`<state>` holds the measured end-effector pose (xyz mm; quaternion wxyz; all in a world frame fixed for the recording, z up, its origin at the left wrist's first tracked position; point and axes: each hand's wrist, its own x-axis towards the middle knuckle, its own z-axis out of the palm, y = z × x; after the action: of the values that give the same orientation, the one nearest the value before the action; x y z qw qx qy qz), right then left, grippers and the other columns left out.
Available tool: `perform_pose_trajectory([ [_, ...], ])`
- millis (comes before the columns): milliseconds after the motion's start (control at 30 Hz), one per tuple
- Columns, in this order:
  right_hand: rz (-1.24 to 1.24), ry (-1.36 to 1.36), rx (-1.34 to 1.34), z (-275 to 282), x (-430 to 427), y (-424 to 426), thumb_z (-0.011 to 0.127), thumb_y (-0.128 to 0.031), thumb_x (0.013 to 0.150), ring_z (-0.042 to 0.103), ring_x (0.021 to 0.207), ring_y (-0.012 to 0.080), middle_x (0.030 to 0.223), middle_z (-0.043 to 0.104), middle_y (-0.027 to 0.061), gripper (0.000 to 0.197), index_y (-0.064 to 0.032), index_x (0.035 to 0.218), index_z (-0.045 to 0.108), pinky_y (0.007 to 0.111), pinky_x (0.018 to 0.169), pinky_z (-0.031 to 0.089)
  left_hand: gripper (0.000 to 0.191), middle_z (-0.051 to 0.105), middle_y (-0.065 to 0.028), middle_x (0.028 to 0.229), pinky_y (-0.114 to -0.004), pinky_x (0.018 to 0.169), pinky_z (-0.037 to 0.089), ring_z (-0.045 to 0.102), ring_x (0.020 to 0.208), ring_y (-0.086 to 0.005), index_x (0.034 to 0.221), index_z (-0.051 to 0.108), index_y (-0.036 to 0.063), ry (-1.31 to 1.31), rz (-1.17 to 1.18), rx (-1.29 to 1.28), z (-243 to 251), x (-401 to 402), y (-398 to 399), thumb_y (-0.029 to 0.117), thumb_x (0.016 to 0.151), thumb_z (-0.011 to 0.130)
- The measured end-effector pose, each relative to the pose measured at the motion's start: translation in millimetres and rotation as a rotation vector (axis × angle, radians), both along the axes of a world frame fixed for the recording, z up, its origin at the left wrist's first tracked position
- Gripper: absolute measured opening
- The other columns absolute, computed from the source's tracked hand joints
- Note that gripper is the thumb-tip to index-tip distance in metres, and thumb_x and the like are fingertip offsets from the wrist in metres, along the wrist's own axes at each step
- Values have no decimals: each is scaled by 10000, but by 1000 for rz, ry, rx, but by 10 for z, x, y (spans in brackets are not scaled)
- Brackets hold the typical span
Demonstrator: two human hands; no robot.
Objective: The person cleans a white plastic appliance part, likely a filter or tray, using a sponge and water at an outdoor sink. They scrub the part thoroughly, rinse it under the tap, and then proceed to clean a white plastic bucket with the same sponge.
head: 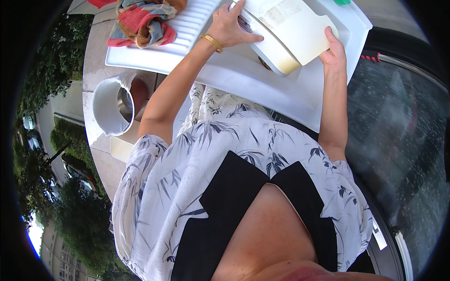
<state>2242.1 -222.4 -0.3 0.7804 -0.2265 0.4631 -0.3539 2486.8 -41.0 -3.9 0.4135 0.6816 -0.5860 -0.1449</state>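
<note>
A white plastic casing, yellowed at its lower end, is tilted over a white laundry sink with a ribbed washboard side. It looks like part of an appliance, though its exact kind is unclear. A flat cream panel forms its right side, and a seam runs along its length. My left hand, with a gold bangle at the wrist, grips the casing's left side, thumb across the front. On the panel's right edge, my right hand has its thumb on top, the other fingers mostly hidden underneath.
A crumpled multicoloured cloth lies on the washboard's left end. On the tiled floor stands a white bucket beside a cream flat piece. A glass door or window is close on the right. Something green sits at the sink's far edge.
</note>
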Motion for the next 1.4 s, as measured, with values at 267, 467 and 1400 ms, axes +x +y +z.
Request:
perform_pose_trajectory([
  [267,-24,105,2,-152,-51,-287,550,-185,914,518,1136,276,1234,536,145,388,14,1236,466,424,988,420,926,571,-193,989,-395,814,479,572,887,-299,1283,396,-26,-240,177,51,-11,-117,-12,342,539,805],
  [467,36,223,-138,-2,5,-268,626,-215,866,535,1106,266,1201,547,153,474,19,1243,459,367,958,440,1002,602,-130,729,-337,612,518,598,649,-216,1382,258,13,74,180,113,302,-134,-123,294,578,786],
  [1400,-79,493,-738,95,181,807,636,-179,818,535,1001,232,1105,529,191,508,108,1159,393,336,884,420,886,639,-238,869,-361,777,512,638,858,-317,962,581,-120,388,94,483,45,15,-440,642,534,730],
])
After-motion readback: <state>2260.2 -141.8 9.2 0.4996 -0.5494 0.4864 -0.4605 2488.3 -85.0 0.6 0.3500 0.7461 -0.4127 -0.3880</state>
